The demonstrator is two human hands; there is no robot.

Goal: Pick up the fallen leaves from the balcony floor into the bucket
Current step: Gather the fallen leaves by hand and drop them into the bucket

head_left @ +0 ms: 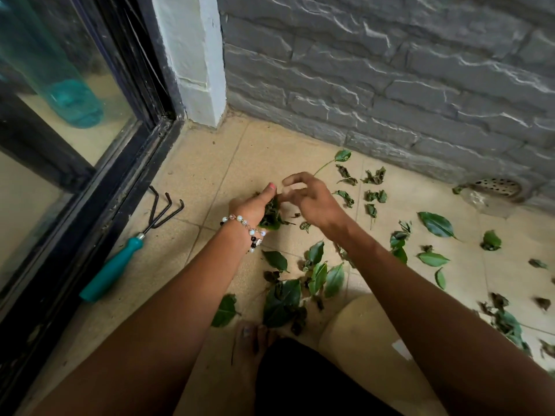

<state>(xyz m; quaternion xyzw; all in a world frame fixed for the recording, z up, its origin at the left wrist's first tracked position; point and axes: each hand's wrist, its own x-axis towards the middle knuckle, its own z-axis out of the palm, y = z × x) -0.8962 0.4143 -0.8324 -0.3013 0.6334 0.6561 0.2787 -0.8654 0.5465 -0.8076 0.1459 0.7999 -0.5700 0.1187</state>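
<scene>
Green and dried leaves lie scattered over the beige tiled balcony floor (210,163), with a heap of leaves (288,295) near my bare foot and more leaves (435,225) to the right. My left hand (255,204), with a beaded bracelet on the wrist, grips a bunch of leaves (271,216) just above the floor. My right hand (309,196) hovers beside that bunch with fingers loosely curled; whether it pinches a leaf I cannot tell. No bucket is in view.
A hand rake with a teal handle (120,262) lies along the black sliding-door track (90,223) at left. A grey stone wall (390,85) bounds the back. A round metal floor drain (498,187) sits at the right by the wall.
</scene>
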